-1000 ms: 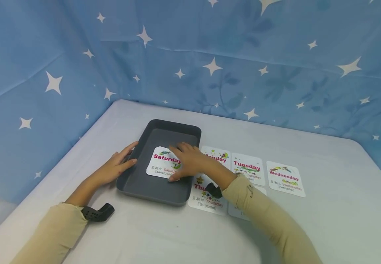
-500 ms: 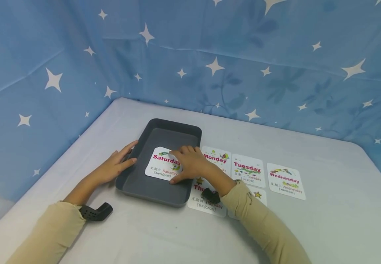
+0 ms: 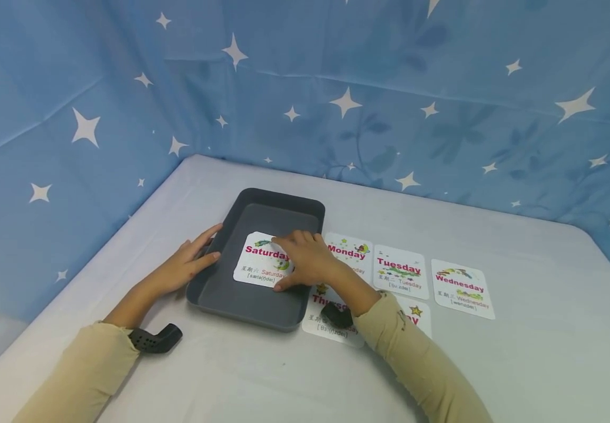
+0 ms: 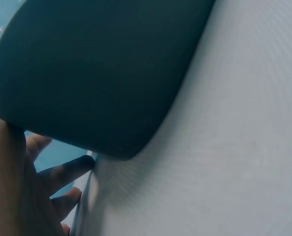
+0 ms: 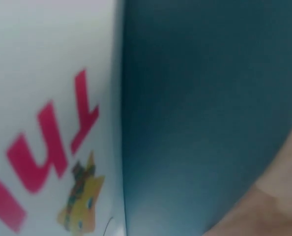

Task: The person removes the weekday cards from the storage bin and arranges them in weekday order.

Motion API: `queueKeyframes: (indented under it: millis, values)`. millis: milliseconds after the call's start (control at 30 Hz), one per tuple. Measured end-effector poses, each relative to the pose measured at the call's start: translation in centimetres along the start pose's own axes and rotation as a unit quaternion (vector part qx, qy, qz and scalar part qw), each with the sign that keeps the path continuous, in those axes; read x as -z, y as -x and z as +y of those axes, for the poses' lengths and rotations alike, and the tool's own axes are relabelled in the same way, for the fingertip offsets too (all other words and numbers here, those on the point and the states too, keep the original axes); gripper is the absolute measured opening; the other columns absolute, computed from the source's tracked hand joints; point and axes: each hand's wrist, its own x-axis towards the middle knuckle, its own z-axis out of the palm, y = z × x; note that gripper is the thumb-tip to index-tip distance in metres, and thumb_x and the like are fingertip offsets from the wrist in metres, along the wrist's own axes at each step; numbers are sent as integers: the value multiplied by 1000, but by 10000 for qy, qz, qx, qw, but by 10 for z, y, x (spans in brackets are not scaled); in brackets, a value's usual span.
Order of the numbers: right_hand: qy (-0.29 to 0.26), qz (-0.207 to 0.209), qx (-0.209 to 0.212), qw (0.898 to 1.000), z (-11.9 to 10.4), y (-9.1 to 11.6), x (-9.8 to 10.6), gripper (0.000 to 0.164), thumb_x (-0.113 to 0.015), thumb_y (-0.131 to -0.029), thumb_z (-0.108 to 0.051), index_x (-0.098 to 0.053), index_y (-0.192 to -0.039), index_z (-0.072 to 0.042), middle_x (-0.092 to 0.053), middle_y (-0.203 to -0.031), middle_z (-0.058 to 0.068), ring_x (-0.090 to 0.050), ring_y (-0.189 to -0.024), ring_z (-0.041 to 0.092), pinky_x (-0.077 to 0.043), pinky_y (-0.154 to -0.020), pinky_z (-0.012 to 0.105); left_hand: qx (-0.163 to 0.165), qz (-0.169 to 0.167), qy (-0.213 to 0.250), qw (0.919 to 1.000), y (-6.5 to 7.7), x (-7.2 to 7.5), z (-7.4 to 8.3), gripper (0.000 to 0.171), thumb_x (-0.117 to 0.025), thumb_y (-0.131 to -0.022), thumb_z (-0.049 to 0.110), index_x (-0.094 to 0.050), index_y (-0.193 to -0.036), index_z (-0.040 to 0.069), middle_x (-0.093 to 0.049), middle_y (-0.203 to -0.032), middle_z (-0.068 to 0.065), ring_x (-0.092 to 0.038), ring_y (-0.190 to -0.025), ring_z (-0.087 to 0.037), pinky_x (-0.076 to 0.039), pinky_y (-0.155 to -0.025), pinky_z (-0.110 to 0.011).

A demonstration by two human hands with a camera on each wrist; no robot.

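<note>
My right hand [image 3: 305, 258] pinches a white Saturday word card [image 3: 260, 264] across its right side, thumb at the near edge and fingertips at the far edge. The card lies over the middle of a dark grey rectangular tray [image 3: 262, 314]; its right part is hidden under the hand. At the tray's left side, my left hand [image 3: 180, 267] touches the rim with loosely spread, fairly straight fingers. Its fingers [image 4: 67, 174] also show in the left wrist view, partly behind a large dark shape. The right wrist view catches a Thursday card [image 5: 43, 142] close up.
Right of the tray lie Monday [image 3: 347, 251], Tuesday [image 3: 400, 271] and Wednesday [image 3: 462, 289] cards. The Thursday card and another card [image 3: 416, 317] lie nearer, partly under the right arm. A starry blue curtain [image 3: 305, 88] borders the white table [image 3: 231, 382] behind and left.
The right fingers have drawn in a little on the Saturday card. The left hand stays at the tray's rim, and the head view has shifted slightly.
</note>
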Motion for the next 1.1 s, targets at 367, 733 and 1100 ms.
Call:
queueKeyframes:
  millis: [367, 733, 1100]
  values:
    - [5, 76, -3, 10000, 0, 0, -2, 94, -71, -65, -62, -32, -142, -22, -39, -136, 7, -37, -123, 27, -30, -99, 43, 30, -7, 30, 10000, 0, -1, -2, 61, -42, -96, 30, -13, -147, 16, -18, -150, -20, -22, -134, -46, 7, -108, -61]
    - [-193, 185, 42, 9996, 1, 1, -3, 93, -72, -65, -60, -34, -141, -22, -37, -139, 9, -37, -125, 27, -30, -96, 43, 46, -3, 37, 10000, 0, 0, -2, 61, -43, -96, 32, -14, -147, 17, -19, -150, -22, -22, -134, -46, 7, -108, -61]
    - [-230, 201, -1, 9995, 1, 0, -3, 93, -72, -64, -60, -33, -141, -24, -35, -138, 9, -37, -125, 26, -30, -97, 42, 114, -9, 20, 9999, -1, 0, 0, 61, -42, -96, 31, -13, -147, 17, -18, -150, -21, -20, -134, -46, 7, -109, -59]
